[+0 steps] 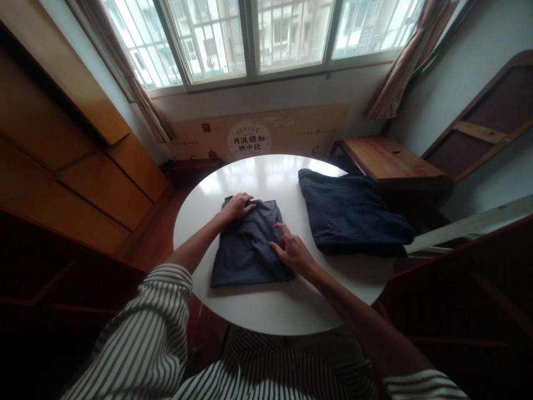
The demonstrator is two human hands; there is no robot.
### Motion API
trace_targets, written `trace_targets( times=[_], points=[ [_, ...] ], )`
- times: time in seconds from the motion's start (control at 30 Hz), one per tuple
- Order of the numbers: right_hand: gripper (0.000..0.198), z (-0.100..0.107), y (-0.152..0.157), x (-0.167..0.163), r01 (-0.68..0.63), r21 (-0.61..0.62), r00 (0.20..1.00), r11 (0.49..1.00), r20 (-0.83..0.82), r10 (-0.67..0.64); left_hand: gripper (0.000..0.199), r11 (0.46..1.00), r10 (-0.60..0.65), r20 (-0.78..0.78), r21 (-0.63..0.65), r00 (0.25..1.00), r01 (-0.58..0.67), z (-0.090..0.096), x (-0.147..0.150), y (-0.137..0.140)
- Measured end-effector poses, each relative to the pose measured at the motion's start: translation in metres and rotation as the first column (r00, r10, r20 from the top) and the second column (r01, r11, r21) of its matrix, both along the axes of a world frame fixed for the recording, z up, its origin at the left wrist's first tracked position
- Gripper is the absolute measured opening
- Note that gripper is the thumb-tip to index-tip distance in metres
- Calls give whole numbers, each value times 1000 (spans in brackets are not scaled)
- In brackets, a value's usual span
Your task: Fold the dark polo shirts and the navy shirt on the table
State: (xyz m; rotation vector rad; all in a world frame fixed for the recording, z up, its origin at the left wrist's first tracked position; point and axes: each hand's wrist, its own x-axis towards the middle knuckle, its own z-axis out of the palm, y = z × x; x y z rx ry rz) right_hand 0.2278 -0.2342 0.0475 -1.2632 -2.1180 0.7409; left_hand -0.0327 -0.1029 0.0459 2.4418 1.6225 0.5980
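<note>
A folded grey-blue garment (247,250) lies flat on the round white table (266,311) in front of me. My left hand (239,206) rests on its far left corner, fingers stretched out over the cloth. At its right edge, my right hand (289,250) touches the fabric with thumb and index finger apart; the other fingers are partly curled. Creases run across the middle of the garment. To the right lies a larger dark navy folded garment (353,214), which neither hand touches.
Behind the table on the right stands a wooden side table (387,158). Wooden cabinets (104,183) line the left side. A printed banner (291,130) hangs below the barred window (291,33). The navy garment reaches past the table's right edge.
</note>
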Motion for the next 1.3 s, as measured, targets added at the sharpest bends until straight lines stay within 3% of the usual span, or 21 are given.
trace_targets(
  times=[0.2,0.37,0.5,0.63,0.7,0.8,0.9,0.97,1.03,1.13,1.2,1.3],
  points=[
    [36,4,6,5,-11,-79,977,997,-212,-6,22,998,58,179,-33,982,-53,-5,2,20],
    [35,5,11,10,-17,-131,959,991,-282,-21,21,995,73,311,-81,948,-50,-18,7,15],
    [34,0,14,11,62,-86,968,994,-239,-81,21,990,86,350,71,933,-118,-17,10,6],
    [32,2,17,15,74,-28,979,997,-190,-78,22,965,121,275,194,954,-179,-1,-10,-4],
    [28,14,23,17,39,-6,987,999,-156,-39,23,973,151,242,136,958,-188,8,-30,-9],
    [23,44,44,18,-62,64,996,996,-61,65,28,982,187,260,-54,947,-179,14,-59,-13],
    [20,70,86,8,-153,104,987,983,56,148,35,973,184,308,-191,933,-129,10,-76,-13],
    [18,74,121,-3,-152,110,983,982,124,138,38,968,167,338,-234,926,-89,6,-81,-12],
    [15,65,153,-14,-112,69,980,991,175,98,42,965,164,373,-254,913,-69,2,-83,-11],
    [18,38,182,-25,-77,-94,982,993,166,92,47,967,157,449,-252,880,-44,2,-86,-10],
    [24,21,189,-25,-106,-165,988,981,91,122,50,969,145,500,-246,854,-20,3,-86,-10],
    [29,4,188,-18,-155,-152,988,976,-42,150,53,970,134,541,-243,830,2,3,-86,-10]
  ],
)
